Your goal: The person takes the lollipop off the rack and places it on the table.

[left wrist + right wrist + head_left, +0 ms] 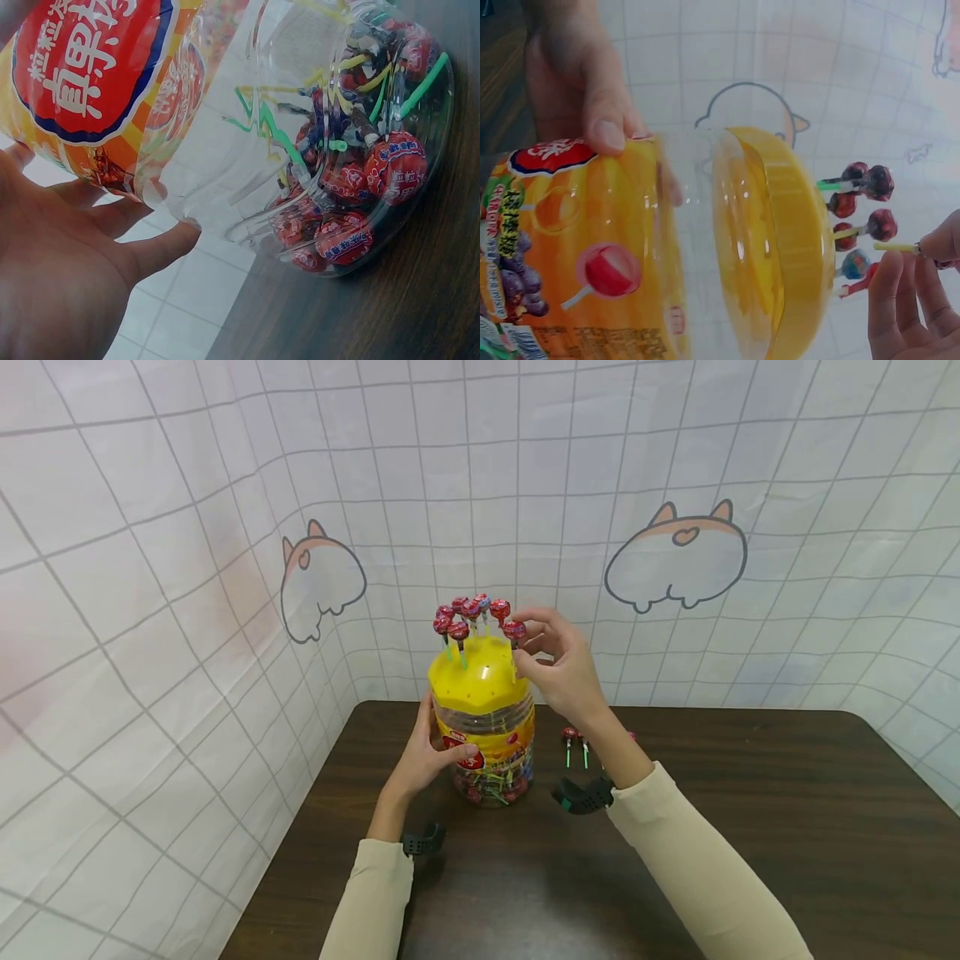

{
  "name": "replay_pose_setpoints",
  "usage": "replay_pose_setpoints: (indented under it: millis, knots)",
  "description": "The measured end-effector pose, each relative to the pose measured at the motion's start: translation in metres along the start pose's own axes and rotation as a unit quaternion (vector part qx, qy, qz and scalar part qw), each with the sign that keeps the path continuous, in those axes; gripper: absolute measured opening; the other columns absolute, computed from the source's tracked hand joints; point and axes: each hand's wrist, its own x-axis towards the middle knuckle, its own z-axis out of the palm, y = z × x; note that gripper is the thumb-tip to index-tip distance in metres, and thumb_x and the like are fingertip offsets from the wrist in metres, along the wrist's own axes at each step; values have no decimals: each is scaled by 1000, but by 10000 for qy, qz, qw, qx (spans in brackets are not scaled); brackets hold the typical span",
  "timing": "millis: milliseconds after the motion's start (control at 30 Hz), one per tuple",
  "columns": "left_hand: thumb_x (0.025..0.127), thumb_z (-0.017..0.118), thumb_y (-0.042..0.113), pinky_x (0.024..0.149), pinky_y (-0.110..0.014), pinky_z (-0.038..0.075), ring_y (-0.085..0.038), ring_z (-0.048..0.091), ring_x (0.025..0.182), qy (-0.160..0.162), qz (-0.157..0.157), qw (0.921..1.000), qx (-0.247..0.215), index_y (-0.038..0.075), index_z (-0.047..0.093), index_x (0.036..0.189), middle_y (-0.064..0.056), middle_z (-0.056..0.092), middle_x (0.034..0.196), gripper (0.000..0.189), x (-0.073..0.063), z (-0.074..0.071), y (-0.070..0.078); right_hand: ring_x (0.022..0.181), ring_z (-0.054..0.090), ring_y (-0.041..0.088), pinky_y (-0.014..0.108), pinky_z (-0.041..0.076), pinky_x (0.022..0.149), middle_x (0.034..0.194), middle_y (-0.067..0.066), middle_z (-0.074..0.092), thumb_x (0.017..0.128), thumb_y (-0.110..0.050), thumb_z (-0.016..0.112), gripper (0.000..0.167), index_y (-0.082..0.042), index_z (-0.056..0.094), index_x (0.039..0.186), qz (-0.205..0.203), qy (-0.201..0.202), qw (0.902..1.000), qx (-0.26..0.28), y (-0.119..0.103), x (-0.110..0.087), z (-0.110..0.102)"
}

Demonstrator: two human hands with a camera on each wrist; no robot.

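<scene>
A clear plastic jar (pixel 498 747) with an orange label and a domed yellow lid (pixel 480 687) stands on the table. My left hand (pixel 423 758) grips its left side, thumb across the label and fingers round the back. Several wrapped lollipops (pixel 458 632) stand upright in the top of the lid. Between thumb and fingers, my right hand (pixel 561 664) pinches another red-wrapped lollipop (pixel 514 630) over the lid's right side. Its yellow stick (pixel 895 247) points at the lid, apart from it in the right wrist view. More lollipops (pixel 397 169) lie in the jar's bottom.
Loose lollipops (pixel 568 737) lie on the dark wooden table (pixel 720 827) right of the jar, partly hidden by my right forearm. A white grid-patterned cloth (pixel 510 477) hangs behind the table and along its left side.
</scene>
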Motion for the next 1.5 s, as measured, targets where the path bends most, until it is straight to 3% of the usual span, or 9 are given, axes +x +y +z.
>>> replay_pose_setpoints:
  millis: [200, 400, 633, 1100, 1233, 1500]
  knots:
    - [90, 80, 19, 110, -52, 49, -28, 51, 136, -22, 27, 10000, -84, 45, 9, 160, -3, 42, 153, 103, 0, 0, -1, 83, 65, 28, 30, 62, 69, 102, 16, 59, 91, 2, 66, 42, -4, 59, 132, 126, -50, 9999, 94, 6, -10, -6]
    - [89, 82, 24, 109, -50, 50, -28, 52, 136, -32, 54, 9999, -124, 46, 8, 160, -3, 41, 154, 105, 0, 1, -1, 84, 63, 41, 31, 62, 66, 103, 13, 59, 93, 3, 65, 41, -4, 58, 133, 214, -77, 9996, 141, 14, -21, -15]
    - [90, 79, 13, 109, -49, 51, -28, 52, 136, -44, 56, 9998, -203, 43, 10, 161, -5, 41, 154, 103, 0, 1, 2, 78, 63, 19, 27, 59, 61, 103, 6, 61, 92, 6, 64, 40, -2, 58, 131, 418, 111, 9987, 276, 25, -37, -30]
    - [90, 80, 14, 110, -49, 50, -29, 49, 138, 7, 84, 9998, -193, 43, 7, 161, -6, 39, 157, 106, 2, -2, 5, 75, 61, 10, 22, 57, 59, 101, 5, 61, 90, 14, 61, 42, 3, 55, 129, 1122, 561, 9898, 672, 57, -70, -57]
    - [90, 80, 17, 109, -50, 50, -29, 50, 137, -9, 58, 9998, -213, 44, 9, 161, -6, 40, 156, 104, 1, -1, 4, 73, 62, 11, 26, 60, 59, 101, 8, 61, 90, 15, 60, 43, 4, 53, 130, 1281, 570, 9879, 656, 67, -79, -62]
    - [89, 81, 17, 107, -49, 52, -28, 52, 135, -23, 56, 9998, -197, 44, 10, 161, -6, 42, 153, 104, 0, -1, 2, 75, 64, 10, 28, 62, 64, 95, 1, 59, 92, 11, 59, 42, -8, 57, 129, 1848, 570, 9804, 364, 92, -102, -70]
